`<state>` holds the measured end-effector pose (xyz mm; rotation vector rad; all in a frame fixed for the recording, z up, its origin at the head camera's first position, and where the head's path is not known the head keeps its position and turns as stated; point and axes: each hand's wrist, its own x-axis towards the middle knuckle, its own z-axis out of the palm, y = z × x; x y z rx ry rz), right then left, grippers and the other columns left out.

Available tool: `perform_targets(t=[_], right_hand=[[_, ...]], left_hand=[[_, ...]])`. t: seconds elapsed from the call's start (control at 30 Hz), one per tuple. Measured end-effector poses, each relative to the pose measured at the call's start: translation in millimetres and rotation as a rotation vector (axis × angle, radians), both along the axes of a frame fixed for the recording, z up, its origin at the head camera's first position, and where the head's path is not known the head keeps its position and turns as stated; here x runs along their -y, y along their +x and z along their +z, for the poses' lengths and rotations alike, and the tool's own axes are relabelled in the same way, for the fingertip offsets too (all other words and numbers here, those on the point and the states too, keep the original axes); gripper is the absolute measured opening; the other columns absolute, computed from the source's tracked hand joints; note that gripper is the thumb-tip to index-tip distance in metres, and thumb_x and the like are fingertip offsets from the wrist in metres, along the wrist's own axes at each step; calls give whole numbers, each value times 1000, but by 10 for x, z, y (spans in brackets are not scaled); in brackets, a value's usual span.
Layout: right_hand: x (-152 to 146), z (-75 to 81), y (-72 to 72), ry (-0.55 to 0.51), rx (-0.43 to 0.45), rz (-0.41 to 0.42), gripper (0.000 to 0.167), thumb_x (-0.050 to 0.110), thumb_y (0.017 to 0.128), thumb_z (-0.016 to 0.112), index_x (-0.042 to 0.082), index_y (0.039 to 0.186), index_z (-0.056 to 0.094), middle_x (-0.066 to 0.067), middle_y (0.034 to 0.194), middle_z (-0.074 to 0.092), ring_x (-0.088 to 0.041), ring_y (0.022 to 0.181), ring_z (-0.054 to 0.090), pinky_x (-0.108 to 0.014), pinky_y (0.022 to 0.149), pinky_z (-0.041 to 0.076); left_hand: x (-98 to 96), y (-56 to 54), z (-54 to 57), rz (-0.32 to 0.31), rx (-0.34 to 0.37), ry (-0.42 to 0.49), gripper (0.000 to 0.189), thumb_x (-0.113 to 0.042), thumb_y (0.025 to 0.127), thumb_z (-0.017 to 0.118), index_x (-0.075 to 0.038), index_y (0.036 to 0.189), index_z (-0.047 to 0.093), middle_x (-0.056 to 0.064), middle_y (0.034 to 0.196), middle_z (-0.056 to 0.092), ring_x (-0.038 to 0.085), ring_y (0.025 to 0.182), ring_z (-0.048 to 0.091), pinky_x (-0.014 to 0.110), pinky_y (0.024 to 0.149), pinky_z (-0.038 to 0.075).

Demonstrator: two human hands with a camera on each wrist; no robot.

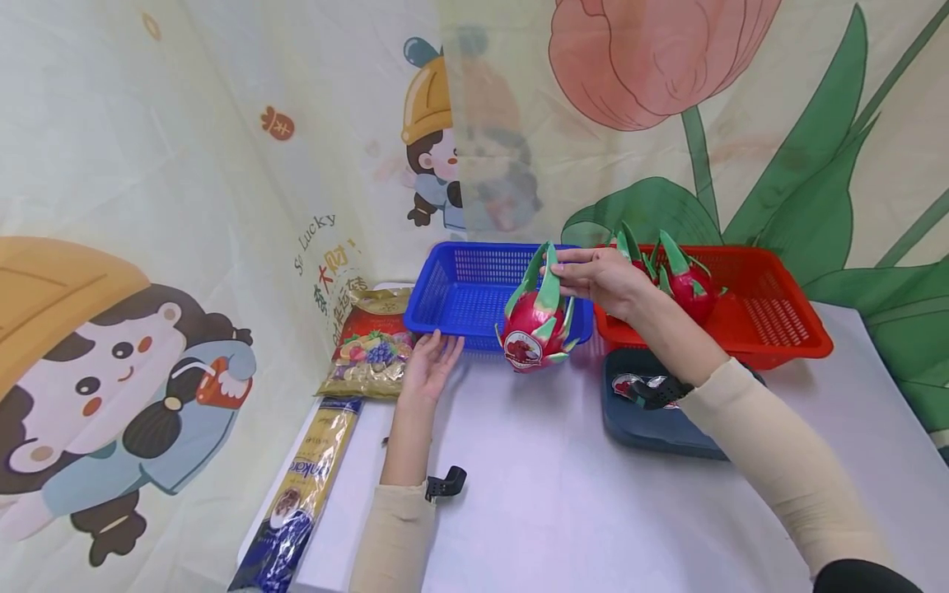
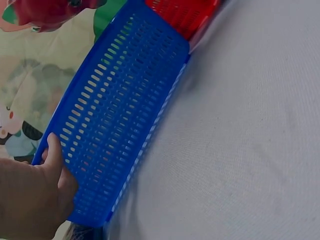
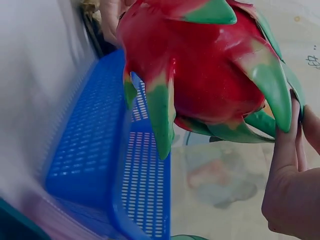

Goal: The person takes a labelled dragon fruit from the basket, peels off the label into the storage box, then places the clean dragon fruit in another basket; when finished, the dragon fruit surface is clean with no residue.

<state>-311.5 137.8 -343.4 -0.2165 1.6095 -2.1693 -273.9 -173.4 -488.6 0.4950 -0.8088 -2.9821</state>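
My right hand [image 1: 604,276] pinches the green leaf tips of a red dragon fruit [image 1: 530,329]. The fruit hangs over the front right side of a blue plastic basket [image 1: 482,309], and a round label shows on its lower end. In the right wrist view, fingers and thumb meet on the leaves of the dragon fruit [image 3: 200,65]. My left hand [image 1: 430,362] touches the front of the basket near its left corner, fingers mostly straight. Seen from the left wrist, that hand [image 2: 45,190] lies against the slotted wall of the basket [image 2: 115,115].
A red basket [image 1: 786,305] with more dragon fruit [image 1: 693,288] stands to the right. Before it lies a dark blue-grey lidded box or tray [image 1: 638,428], partly under my right forearm. A fruit-printed bag [image 1: 371,346] and a long blue-and-gold packet [image 1: 296,494] lie on the left.
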Motion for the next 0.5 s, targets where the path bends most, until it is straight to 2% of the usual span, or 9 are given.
perform_targets(t=[0.17, 0.27, 0.5], right_hand=[[-40, -130, 118, 10, 13, 13, 21, 4, 99, 70, 4, 118, 76, -9, 104, 80, -20, 92, 78, -32, 81, 64], [-55, -210, 185, 9, 30, 11, 24, 3, 99, 69, 2, 123, 74, -9, 104, 80, -21, 93, 78, -33, 81, 64], [-65, -409, 321, 23, 46, 36, 21, 1, 100, 66, 3, 120, 75, -11, 104, 80, -21, 91, 79, -33, 80, 64]], left_hand=[[-13, 2, -1, -2, -5, -4, 24, 1, 108, 47, -4, 130, 40, 13, 125, 50, 31, 133, 45, 41, 97, 60], [-18, 13, 7, -2, -9, 6, 17, 1, 107, 48, -5, 122, 42, 12, 119, 53, 32, 138, 42, 42, 100, 59], [-9, 35, 31, 0, -10, 22, 17, 2, 106, 52, -5, 117, 42, 9, 107, 56, 27, 111, 56, 43, 99, 59]])
